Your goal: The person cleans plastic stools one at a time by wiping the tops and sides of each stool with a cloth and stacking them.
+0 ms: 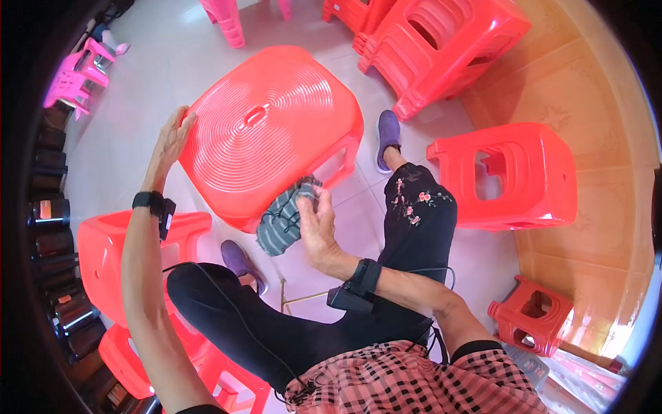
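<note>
A red plastic stool [241,148] with a ringed seat and an oval slot stands between my two hands. My left hand [176,136] rests on its left edge, fingers against the rim and holding the stool there. A grey striped cloth [281,219] is bunched in my right hand [318,224], touching the stool's near side, by the opening between its legs. Part of the cloth is hidden behind my fingers.
Another red stool [527,179] lies at the right near the wooden wall [586,221]. Stacked red stools [441,45] stand behind. More red stools [103,255] are at the left, a small one [534,314] at lower right, a pink chair [79,76] far left.
</note>
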`<state>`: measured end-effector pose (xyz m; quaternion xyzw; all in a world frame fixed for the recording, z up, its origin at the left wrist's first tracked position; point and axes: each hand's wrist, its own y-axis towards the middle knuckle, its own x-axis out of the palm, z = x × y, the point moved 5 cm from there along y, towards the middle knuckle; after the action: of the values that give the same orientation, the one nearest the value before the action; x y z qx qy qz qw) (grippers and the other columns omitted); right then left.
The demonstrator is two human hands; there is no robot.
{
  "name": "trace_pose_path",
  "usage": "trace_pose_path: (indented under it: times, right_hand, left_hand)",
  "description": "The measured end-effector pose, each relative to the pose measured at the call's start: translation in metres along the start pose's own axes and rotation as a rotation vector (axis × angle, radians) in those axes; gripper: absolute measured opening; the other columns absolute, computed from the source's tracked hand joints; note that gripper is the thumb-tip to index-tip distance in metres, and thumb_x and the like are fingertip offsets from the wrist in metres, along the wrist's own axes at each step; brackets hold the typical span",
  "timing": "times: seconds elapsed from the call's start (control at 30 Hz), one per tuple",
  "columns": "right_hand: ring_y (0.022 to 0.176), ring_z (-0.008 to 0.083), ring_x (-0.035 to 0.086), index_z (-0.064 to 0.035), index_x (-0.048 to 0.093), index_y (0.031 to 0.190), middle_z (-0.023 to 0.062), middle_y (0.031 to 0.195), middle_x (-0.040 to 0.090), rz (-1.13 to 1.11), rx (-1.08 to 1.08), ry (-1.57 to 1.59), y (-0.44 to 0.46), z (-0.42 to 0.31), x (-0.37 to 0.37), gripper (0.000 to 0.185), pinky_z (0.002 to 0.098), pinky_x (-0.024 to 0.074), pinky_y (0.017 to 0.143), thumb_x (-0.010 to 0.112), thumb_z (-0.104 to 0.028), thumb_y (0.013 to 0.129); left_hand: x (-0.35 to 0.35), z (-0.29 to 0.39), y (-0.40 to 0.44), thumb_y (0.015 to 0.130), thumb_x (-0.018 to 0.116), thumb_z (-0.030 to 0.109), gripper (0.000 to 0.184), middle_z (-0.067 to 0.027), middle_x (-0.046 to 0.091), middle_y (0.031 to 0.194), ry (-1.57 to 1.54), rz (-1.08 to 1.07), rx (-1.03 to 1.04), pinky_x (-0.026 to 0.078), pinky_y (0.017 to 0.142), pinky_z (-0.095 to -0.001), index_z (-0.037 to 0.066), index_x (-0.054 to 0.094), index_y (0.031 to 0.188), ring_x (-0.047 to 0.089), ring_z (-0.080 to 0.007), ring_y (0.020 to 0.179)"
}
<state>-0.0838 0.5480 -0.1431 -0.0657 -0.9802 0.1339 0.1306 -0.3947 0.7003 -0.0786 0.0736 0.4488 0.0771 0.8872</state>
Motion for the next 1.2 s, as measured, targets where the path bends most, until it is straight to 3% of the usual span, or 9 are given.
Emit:
trace_pose_path:
  times: [0.1, 0.17, 0.4, 0.5, 0.57, 0.73, 0.9, 1.0, 1.2]
  right_hand:
    - [0.082, 0.0134, 0.049, 0.0008, 0.045, 0.113, 0.0065, 0.092, 0.051, 0.04, -0.01, -0.025, 0.019, -0.012, -0.008, 0.031, 0.0306, 0.0438, 0.075, 0.053, -0.018, 0.09]
    - [0.084, 0.0175, 0.053, 0.0014, 0.049, 0.109, 0.0103, 0.092, 0.055, 0.072, -0.169, -0.208, 0.043, -0.021, -0.014, 0.028, 0.0332, 0.0445, 0.078, 0.053, -0.018, 0.089]
    - [0.08, 0.0141, 0.053, 0.0021, 0.058, 0.111, 0.0081, 0.088, 0.059, 0.162, -0.259, -0.279, 0.127, -0.067, -0.018, 0.032, 0.031, 0.0452, 0.073, 0.053, -0.019, 0.087]
    - [0.085, 0.0217, 0.058, 0.003, 0.056, 0.108, 0.0141, 0.091, 0.061, 0.178, -0.381, -0.307, 0.147, -0.076, -0.033, 0.032, 0.0335, 0.0464, 0.078, 0.054, -0.018, 0.084]
    - [0.085, 0.0205, 0.058, 0.0034, 0.056, 0.107, 0.0139, 0.091, 0.061, 0.148, -0.435, -0.216, 0.148, -0.093, -0.041, 0.032, 0.0334, 0.0463, 0.078, 0.056, -0.018, 0.083]
    - [0.087, 0.0196, 0.057, 0.0028, 0.053, 0.108, 0.0148, 0.095, 0.06, 0.097, -0.486, -0.208, 0.119, -0.122, -0.044, 0.032, 0.0336, 0.046, 0.079, 0.056, -0.016, 0.083]
    - [0.094, 0.028, 0.056, -0.0026, 0.046, 0.115, 0.0163, 0.101, 0.053, -0.178, -0.702, -0.363, 0.053, -0.131, -0.018, 0.04, 0.0382, 0.0455, 0.083, 0.06, -0.014, 0.079]
    - [0.102, 0.0288, 0.053, -0.0027, 0.046, 0.117, 0.0163, 0.107, 0.049, -0.185, -0.683, -0.576, 0.034, -0.114, -0.02, 0.044, 0.0371, 0.0426, 0.09, 0.061, -0.013, 0.077]
    - [0.101, 0.0297, 0.052, -0.0037, 0.048, 0.115, 0.0155, 0.105, 0.048, 0.021, -0.6, -0.452, 0.042, -0.074, -0.042, 0.042, 0.0374, 0.0422, 0.09, 0.058, -0.009, 0.075]
  left_hand:
    - [-0.008, -0.007, -0.024, 0.095, 0.049, 0.04, 0.053, -0.0232, 0.061, 0.105, -0.037, -0.134, -0.068, 0.046, 0.084, -0.0358, -0.005, 0.049, 0.124, 0.06, -0.0258, 0.095]
    - [-0.017, -0.021, -0.05, 0.094, 0.053, 0.035, 0.048, -0.0193, 0.06, 0.083, 0.023, 0.046, -0.131, 0.046, 0.07, -0.0353, -0.005, 0.049, 0.122, 0.056, -0.022, 0.077]
    - [-0.024, -0.001, -0.132, 0.093, 0.057, 0.028, 0.044, -0.018, 0.056, 0.069, 0.223, -0.009, -0.152, 0.045, 0.059, -0.0375, -0.006, 0.048, 0.119, 0.055, -0.0236, 0.064]
    - [-0.013, 0.022, -0.168, 0.092, 0.058, 0.025, 0.043, -0.0186, 0.056, 0.067, -0.032, -0.149, -0.215, 0.045, 0.058, -0.037, -0.005, 0.049, 0.12, 0.055, -0.0225, 0.061]
    - [-0.017, 0.058, -0.18, 0.09, 0.06, 0.021, 0.041, -0.0187, 0.058, 0.07, -0.094, -0.173, -0.241, 0.044, 0.056, -0.0359, -0.004, 0.049, 0.12, 0.057, -0.0228, 0.061]
    - [-0.012, 0.111, -0.149, 0.087, 0.061, 0.019, 0.048, -0.023, 0.06, 0.088, 0.327, 0.0, 0.085, 0.048, 0.075, -0.0427, -0.002, 0.043, 0.127, 0.059, -0.0334, 0.082]
    - [0.032, 0.151, -0.109, 0.085, 0.062, 0.022, 0.053, -0.0243, 0.039, 0.132, 0.299, -0.014, 0.279, 0.035, 0.1, -0.047, 0.003, 0.044, 0.131, 0.04, -0.04, 0.12]
    - [0.06, 0.143, -0.111, 0.085, 0.061, 0.029, 0.055, -0.0229, 0.035, 0.135, 0.405, 0.004, 0.335, 0.03, 0.103, -0.0512, 0.005, 0.044, 0.131, 0.034, -0.0417, 0.124]
    - [0.062, 0.14, -0.111, 0.084, 0.061, 0.032, 0.057, -0.0218, 0.035, 0.136, 0.37, -0.02, 0.27, 0.027, 0.106, -0.0514, 0.005, 0.044, 0.132, 0.031, -0.0422, 0.126]
